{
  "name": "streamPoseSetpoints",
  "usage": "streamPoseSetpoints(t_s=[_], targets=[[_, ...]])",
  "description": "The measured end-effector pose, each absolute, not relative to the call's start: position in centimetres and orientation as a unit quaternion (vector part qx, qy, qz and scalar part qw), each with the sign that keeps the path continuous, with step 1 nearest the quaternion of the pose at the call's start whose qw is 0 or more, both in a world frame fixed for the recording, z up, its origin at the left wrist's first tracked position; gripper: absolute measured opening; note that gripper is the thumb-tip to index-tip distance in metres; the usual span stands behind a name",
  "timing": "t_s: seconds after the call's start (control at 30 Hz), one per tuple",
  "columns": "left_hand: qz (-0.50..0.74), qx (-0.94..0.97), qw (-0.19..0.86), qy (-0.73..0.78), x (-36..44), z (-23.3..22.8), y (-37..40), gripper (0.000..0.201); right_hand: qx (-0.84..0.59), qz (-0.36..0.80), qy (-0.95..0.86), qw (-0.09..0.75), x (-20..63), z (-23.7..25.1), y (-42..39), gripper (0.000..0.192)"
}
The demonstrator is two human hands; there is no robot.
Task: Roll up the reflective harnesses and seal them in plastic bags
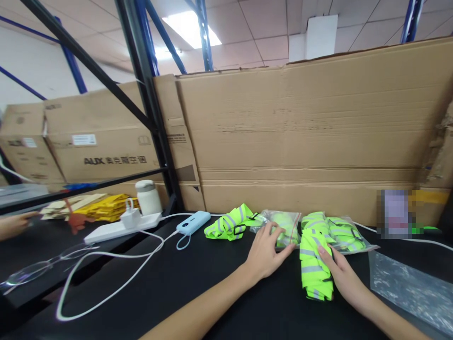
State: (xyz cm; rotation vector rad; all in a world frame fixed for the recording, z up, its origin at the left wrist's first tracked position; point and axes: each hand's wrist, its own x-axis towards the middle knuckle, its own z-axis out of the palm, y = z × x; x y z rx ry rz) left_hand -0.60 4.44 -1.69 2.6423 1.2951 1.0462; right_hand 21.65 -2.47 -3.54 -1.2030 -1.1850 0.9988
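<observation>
– Neon yellow-green webbing with grey stripes, folded into a long bundle (314, 271): position and grip?

– Right of centre, over the black table (159, 288). The right hand (341, 271) is closed on its right side, thumb lying across the front face. Contact of the lower end with the tabletop: cannot tell

– Left hand (267, 248)?

– Fingers and thumb spread apart, fingertips on a clear bag (288, 218) just left of the bundle. Similar webbing shows through the film

– Other pieces of that kind?

– Two. A loose strap (226, 226) with black buckles lies left of the left hand, outside any bag. A second bag (348, 234), webbing inside, lies behind the right hand

– Rest of the bench?

– Flat clear plastic (410, 293) near the right forearm. To the left, a light blue power bank (193, 223) with a white cable (116, 295) running to it; then a white power strip (116, 230) bearing a charger (130, 218), a white bottle (148, 200) just behind, and glasses (37, 270) nearer the viewer

– Far left and rear?

– Yellow packets (108, 208) in a stack; another person's hand (16, 224) at the frame edge, well apart from the bundle. A cardboard panel (300, 132) stands upright along the back
</observation>
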Motion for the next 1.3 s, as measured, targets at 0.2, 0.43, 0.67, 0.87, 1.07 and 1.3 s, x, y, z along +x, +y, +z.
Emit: streamPoseSetpoints(t_s=[0.2,0.43,0.67,0.87,1.07,1.3], targets=[[0.375,0.834,0.023,0.405,-0.8,-1.4,5.1,0.013,-0.477,0.415,-0.581,0.512,21.1,-2.8,-3.2,0.068],[0.370,0.852,0.011,0.370,-0.8,-1.5,4.9,0.017,-0.480,0.433,-0.591,0.482,20.3,-2.6,-4.6,0.072],[0.344,0.881,-0.136,0.294,-1.7,-1.2,5.6,0.012,-0.477,0.385,-0.609,0.503,20.2,-1.6,-5.3,0.066],[0.349,0.895,-0.199,0.191,-1.6,-1.0,5.0,0.026,-0.438,0.382,-0.672,0.459,20.8,-0.9,-5.7,0.052],[0.368,0.890,-0.210,0.169,-1.0,-0.5,4.2,0.028,-0.413,0.412,-0.674,0.453,20.9,-1.6,-5.3,0.055],[0.401,0.880,-0.199,0.158,-0.5,-0.4,3.5,0.026,-0.408,0.415,-0.689,0.433,20.9,-1.7,-5.8,0.055]])
